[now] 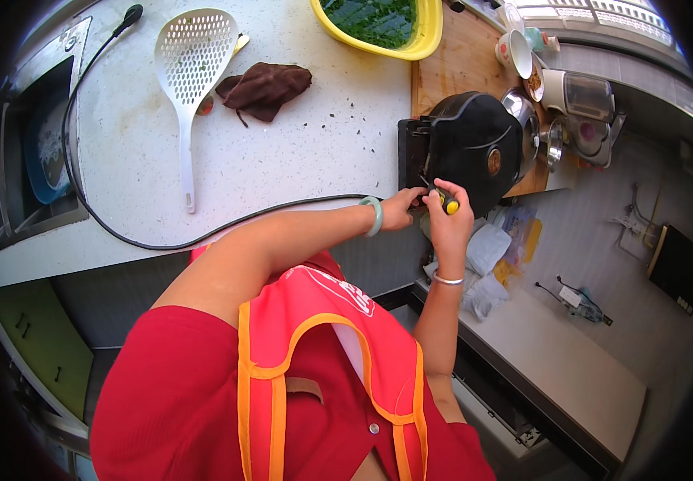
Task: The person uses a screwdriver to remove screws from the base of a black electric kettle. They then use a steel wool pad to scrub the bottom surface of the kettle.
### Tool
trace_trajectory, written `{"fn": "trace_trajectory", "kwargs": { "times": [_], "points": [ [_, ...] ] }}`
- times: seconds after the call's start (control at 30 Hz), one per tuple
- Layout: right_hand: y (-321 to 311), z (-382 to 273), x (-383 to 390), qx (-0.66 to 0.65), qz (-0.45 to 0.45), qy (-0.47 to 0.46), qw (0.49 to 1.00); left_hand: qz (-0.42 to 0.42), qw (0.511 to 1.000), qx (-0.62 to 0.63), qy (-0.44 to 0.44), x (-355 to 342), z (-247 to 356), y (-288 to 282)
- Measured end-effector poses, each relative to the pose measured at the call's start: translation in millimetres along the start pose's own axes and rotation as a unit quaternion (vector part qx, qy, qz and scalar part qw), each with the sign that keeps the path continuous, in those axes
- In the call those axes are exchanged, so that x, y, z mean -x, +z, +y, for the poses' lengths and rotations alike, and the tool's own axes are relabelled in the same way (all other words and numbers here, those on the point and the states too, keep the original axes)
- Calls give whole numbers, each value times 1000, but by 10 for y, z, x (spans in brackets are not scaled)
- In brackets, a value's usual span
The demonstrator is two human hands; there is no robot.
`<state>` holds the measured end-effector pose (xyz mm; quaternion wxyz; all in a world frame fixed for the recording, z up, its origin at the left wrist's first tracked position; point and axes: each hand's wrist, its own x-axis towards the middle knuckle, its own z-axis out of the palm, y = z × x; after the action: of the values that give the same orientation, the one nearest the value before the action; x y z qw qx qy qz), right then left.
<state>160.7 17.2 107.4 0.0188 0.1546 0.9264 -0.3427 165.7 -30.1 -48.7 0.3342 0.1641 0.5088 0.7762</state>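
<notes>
A black electric griddle [471, 140] with a rounded, closed lid stands at the right end of the white counter, partly over a wooden board. My right hand [451, 231] grips a screwdriver [450, 206] with a yellow and black handle, held against the appliance's near side by the hinge. The tip is hidden. Close beside it, my left hand [398, 210] reaches in from the left, fingers drawn together at the hinge's lower corner. What those fingers pinch, if anything, is too small to tell. A black power cord [242, 212] runs along the counter's near edge to the appliance.
On the white counter [298, 160] lie a white slotted strainer [194, 60] and a dark brown cloth [266, 90]. A yellow basin [431, 32] of chopped greens stands at the back. Left is a sink [38, 144]; bowls [515, 52] and plastic bags [487, 248] lie right.
</notes>
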Motion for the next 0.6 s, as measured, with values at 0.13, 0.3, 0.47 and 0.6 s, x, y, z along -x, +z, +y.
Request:
{"fn": "trace_trajectory", "kwargs": {
  "times": [0.13,0.3,0.47,0.6],
  "points": [
    [34,-184,-348,106,-46,2,993,10,1000,-18,-7,17,36,-19],
    [102,-306,-406,64,-31,34,997,-13,1000,-1,11,64,123,-58],
    [70,-110,-96,-4,41,45,998,-18,1000,17,1,91,84,-82],
    [8,-202,88,-225,50,142,963,-34,999,27,-13,191,261,-186]
  ]
}}
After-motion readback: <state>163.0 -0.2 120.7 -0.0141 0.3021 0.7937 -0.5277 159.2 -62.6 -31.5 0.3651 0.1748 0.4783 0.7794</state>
